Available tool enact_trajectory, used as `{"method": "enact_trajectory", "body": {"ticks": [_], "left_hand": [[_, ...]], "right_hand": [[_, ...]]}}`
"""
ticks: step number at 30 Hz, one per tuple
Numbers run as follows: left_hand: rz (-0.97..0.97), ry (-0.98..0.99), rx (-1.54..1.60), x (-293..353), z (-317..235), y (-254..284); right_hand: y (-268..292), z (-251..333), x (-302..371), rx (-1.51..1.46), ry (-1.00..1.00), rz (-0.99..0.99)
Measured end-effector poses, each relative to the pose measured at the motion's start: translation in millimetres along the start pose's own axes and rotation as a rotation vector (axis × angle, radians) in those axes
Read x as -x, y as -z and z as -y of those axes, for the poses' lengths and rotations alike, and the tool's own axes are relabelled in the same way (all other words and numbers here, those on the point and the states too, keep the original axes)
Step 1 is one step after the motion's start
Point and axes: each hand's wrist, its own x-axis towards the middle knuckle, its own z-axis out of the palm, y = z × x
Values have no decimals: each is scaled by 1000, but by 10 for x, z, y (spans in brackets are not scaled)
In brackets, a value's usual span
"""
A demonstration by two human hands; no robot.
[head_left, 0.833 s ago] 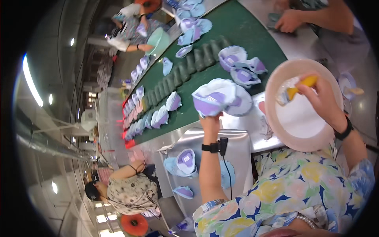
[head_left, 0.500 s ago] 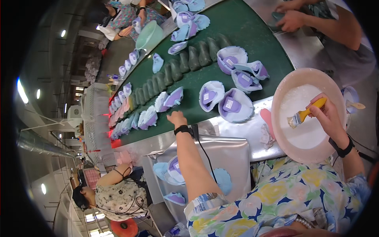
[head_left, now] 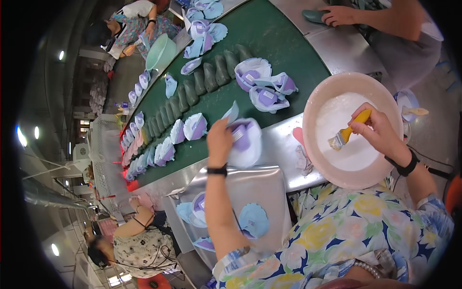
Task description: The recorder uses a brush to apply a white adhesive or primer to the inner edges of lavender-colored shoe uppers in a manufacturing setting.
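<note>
My left hand (head_left: 220, 142) is closed at the edge of a white and purple shoe upper (head_left: 249, 144), which is blurred at the near side of the green work surface (head_left: 207, 103). A light blue flap (head_left: 232, 111) stands up beside the fingers; the hand hides part of the grip. In my right hand (head_left: 378, 130) is a paintbrush (head_left: 350, 131) with a yellow handle. Its whitened bristles hang over white liquid in a pale pink basin (head_left: 314, 159). Three more uppers (head_left: 267, 98) lie together beyond my left hand.
A row of dark shoe lasts (head_left: 183, 98) runs across the green surface, with more uppers (head_left: 195, 126) alongside. A pink piece and a crumpled rag (head_left: 303, 161) lie by the basin. A metal tray (head_left: 267, 183) with blue pieces sits near me. Other people work around the table.
My left hand has come back from the uppers farther left to a nearer one and closed on its edge. That upper has shifted. My right hand still holds the brush above the basin.
</note>
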Motion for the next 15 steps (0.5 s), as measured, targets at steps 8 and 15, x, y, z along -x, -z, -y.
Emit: {"method": "enact_trajectory", "body": {"ticks": [8, 15], "left_hand": [[901, 177, -111, 783, -593, 1495], [182, -436, -358, -474, -711, -201]], "right_hand": [[440, -209, 123, -85, -96, -68], [303, -50, 190, 83, 17, 15]]}}
